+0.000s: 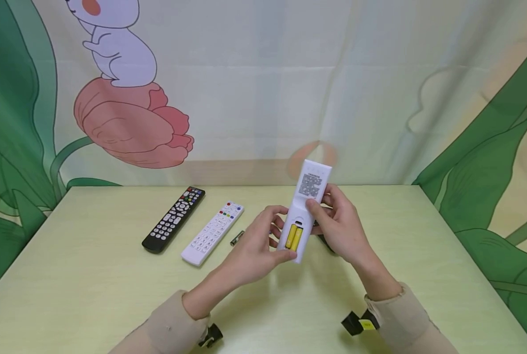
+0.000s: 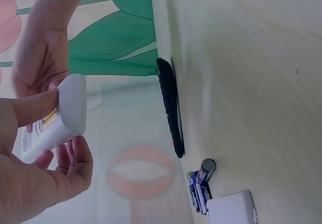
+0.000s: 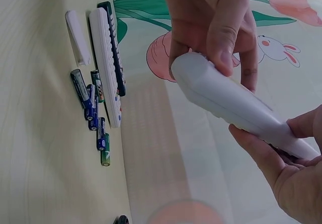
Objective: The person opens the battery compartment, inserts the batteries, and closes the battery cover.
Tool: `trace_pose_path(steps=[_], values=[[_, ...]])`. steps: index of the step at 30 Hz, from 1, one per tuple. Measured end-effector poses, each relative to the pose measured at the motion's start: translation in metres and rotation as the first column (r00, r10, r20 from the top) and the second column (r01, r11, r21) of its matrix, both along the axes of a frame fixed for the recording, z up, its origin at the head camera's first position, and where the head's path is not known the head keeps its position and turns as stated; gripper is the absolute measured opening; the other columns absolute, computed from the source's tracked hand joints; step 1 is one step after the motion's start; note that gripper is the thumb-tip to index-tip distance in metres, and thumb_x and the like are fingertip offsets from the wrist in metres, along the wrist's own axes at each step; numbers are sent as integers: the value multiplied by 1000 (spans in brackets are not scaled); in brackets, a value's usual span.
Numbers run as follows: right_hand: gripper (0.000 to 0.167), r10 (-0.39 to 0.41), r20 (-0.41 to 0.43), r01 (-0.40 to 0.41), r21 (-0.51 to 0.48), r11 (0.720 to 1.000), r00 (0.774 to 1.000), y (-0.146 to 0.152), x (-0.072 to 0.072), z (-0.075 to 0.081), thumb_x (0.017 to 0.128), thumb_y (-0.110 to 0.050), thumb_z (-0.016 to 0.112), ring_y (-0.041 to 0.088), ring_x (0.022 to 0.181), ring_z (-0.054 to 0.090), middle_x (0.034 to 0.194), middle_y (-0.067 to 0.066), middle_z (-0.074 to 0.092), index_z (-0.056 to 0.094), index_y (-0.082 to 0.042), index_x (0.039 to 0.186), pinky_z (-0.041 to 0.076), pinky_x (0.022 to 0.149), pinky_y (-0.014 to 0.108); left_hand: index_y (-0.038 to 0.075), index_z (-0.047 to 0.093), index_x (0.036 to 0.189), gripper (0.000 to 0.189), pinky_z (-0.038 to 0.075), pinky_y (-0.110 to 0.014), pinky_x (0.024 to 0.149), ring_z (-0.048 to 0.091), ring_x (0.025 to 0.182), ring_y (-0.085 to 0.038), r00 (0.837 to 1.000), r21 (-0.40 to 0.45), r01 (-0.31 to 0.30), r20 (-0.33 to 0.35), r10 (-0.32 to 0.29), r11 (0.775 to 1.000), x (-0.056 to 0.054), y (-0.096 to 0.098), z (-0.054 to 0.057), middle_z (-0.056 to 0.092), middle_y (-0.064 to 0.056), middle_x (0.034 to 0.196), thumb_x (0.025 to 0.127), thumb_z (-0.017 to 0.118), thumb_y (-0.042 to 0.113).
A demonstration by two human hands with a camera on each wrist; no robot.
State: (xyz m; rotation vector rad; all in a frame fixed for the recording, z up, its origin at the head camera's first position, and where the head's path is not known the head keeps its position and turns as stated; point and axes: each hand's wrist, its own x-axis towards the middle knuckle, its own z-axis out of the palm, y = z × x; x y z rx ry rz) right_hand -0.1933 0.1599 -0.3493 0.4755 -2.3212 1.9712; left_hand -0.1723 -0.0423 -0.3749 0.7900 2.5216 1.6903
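A white remote control (image 1: 309, 196) is held above the table, its back facing up. Two yellow batteries (image 1: 294, 237) lie side by side in its uncovered battery compartment. My left hand (image 1: 259, 246) grips the compartment end, thumb at the near edge and fingers along the left side. My right hand (image 1: 343, 223) holds the right side, thumb on the back below the printed label. In the left wrist view the end of the remote control (image 2: 73, 105) sits between thumb and fingers. The right wrist view shows its smooth side, with the batteries hidden.
A black remote (image 1: 173, 220) and another white remote (image 1: 213, 233) lie at left on the table. Several loose batteries (image 3: 93, 103) lie near a white flat piece (image 3: 76, 38) like a battery cover. Another black remote (image 2: 171, 108) lies partly behind my right hand. A printed curtain hangs behind.
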Motion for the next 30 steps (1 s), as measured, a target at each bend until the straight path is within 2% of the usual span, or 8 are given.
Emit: trace_pose_path(steps=[6,14,19,24,30], values=[[38,16,-11,-16,-7,1000,1000,-3,3,0,106,-9,57,31,90,72,121,23,63,46,0,141,63,68,44,8,45,133,64,56,-31,73,59,84,-20,999,47,-6,33,5,999,-3,-1,0,55,-8,100,83,84,-2],[38,19,-13,-19,-4,1000,1000,-2,2,1,106,-9,58,32,89,72,119,24,63,47,1,140,63,68,43,10,46,131,64,57,-35,74,59,85,-21,998,66,-9,67,5,998,-3,-2,-1,55,-8,101,82,85,-2],[37,27,-10,-27,0,1000,1000,-1,1,0,106,-10,58,32,88,72,119,24,63,48,2,139,63,67,44,9,46,132,64,59,-34,74,60,87,-22,996,71,15,86,-21,997,-4,-3,0,55,-9,102,82,85,0],[36,25,-7,-25,3,1000,1000,2,0,-2,106,-11,58,31,88,72,119,24,63,48,2,138,63,67,44,7,49,131,55,59,-37,76,61,90,-22,996,48,41,72,-44,998,-7,-7,-1,59,-9,105,88,82,7],[36,7,-1,-7,19,1000,1000,4,-1,-4,105,-11,59,32,89,72,119,24,64,49,2,137,63,67,43,7,56,128,40,57,-37,79,61,92,-21,999,-11,14,52,-14,1000,-9,-17,-2,61,-7,108,94,77,11]])
